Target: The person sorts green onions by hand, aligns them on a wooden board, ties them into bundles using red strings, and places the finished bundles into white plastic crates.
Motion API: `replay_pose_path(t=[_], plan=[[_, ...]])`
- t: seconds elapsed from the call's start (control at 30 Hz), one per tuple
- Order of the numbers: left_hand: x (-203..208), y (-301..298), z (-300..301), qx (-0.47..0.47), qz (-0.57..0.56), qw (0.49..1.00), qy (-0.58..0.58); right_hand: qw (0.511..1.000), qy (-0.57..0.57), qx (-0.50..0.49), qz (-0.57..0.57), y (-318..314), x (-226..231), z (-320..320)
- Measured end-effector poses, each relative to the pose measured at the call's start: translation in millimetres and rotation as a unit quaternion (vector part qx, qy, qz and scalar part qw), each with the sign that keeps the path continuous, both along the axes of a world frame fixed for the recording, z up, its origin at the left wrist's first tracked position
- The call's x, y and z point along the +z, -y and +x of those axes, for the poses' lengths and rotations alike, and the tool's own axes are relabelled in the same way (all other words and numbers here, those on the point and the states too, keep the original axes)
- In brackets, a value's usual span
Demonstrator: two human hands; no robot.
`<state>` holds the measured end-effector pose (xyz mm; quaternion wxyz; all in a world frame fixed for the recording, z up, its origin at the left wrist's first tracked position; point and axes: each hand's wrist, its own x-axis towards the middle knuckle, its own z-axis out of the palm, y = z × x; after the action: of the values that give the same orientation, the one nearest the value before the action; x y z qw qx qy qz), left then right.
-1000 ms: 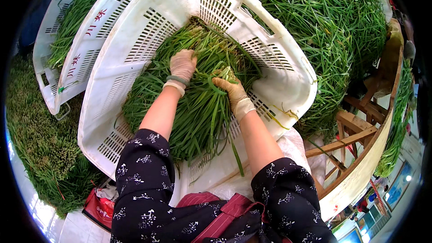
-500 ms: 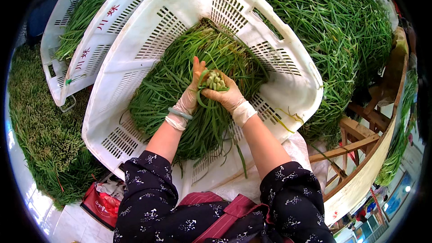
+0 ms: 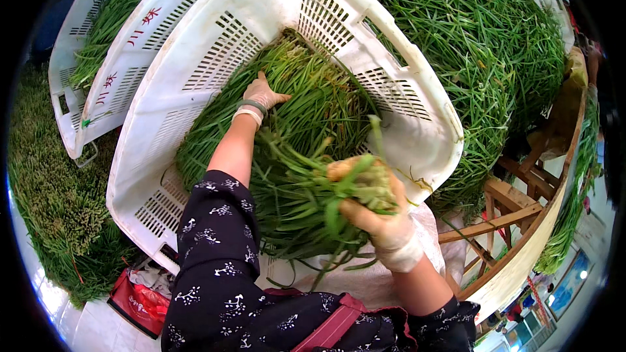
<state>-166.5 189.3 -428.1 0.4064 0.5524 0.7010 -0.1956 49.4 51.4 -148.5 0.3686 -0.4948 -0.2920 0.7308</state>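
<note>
within gloved right hand (image 3: 391,223): strappy green bundle (image 3: 310,199)

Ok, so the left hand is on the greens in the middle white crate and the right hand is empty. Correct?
Not quite: the right hand isn't empty. The head view shows it gripping a green bundle near its pale stalk ends. The left hand is on the greens in the middle white crate, as you said.
</note>
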Motion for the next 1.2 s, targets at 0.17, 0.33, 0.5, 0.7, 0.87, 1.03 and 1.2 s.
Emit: replay_pose_path(t=[0.17, 0.33, 0.5, 0.7, 0.87, 1.03, 1.2], plan=[[-9, 8, -1, -0.066, 0.032, 0.993, 0.088, 0.993, 0.010, -0.118, 0.001, 5, -1, 15], [5, 79, 37, -0.134, 0.162, 0.943, 0.256, 0.989, 0.020, -0.131, 0.068, 11, 8, 23], [40, 139, 89, -0.064, -0.013, 0.987, 0.148, 0.988, 0.046, -0.143, 0.024, 22, 18, 41], [30, 125, 80, -0.041, 0.032, 0.987, 0.151, 0.984, 0.048, -0.170, 0.024, 31, 44, 41], [17, 133, 28, 0.009, 0.078, 0.956, 0.283, 0.965, -0.003, -0.244, 0.095, 50, 62, 72], [59, 142, -20, 0.009, 0.081, 0.949, 0.304, 0.922, -0.007, -0.355, 0.152, 62, 101, 101], [62, 188, -68, 0.125, 0.078, 0.969, 0.200, 0.897, 0.088, -0.387, 0.193, 71, 165, 162]])
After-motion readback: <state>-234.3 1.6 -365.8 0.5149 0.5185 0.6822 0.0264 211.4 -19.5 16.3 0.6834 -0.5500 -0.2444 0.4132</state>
